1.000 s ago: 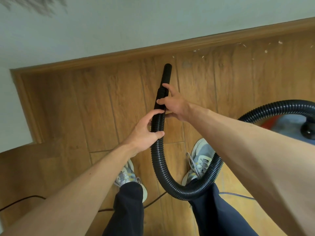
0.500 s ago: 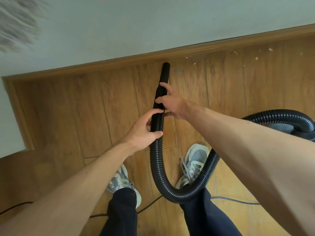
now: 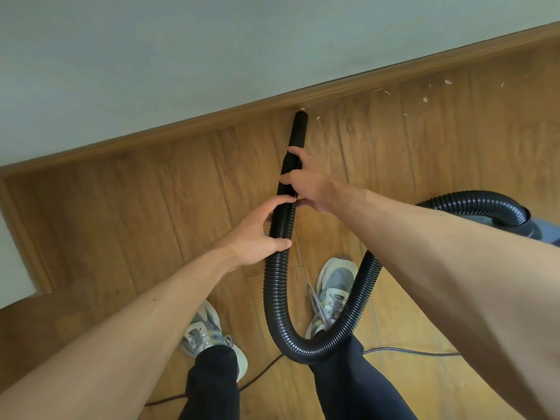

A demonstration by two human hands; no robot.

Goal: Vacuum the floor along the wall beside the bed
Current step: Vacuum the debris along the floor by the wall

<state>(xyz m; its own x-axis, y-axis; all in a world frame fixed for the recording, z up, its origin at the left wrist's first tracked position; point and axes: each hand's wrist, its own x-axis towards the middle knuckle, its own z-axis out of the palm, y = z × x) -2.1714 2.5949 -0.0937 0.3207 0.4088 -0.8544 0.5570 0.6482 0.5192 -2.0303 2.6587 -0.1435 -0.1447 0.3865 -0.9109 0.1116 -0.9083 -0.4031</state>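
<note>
A black ribbed vacuum hose (image 3: 272, 298) loops down between my feet and ends in a smooth black nozzle (image 3: 298, 128). The nozzle tip touches the wooden floor (image 3: 136, 213) right at the brown skirting board (image 3: 212, 116) under the pale wall (image 3: 181, 56). My left hand (image 3: 257, 234) grips the ribbed hose a little below the nozzle joint. My right hand (image 3: 306, 184) grips the hose at the joint, just above the left hand. Small white scraps (image 3: 425, 99) lie on the floor along the skirting, to the right of the nozzle.
The hose runs to the grey vacuum body (image 3: 542, 231) at the right edge. A thin power cable (image 3: 409, 351) lies on the floor behind my grey shoes (image 3: 333, 292). The wall turns a corner at the left (image 3: 18, 231).
The nozzle has slid forward to the skirting board and nearer to the white scraps. Both hands kept their hold on the hose and moved with it.
</note>
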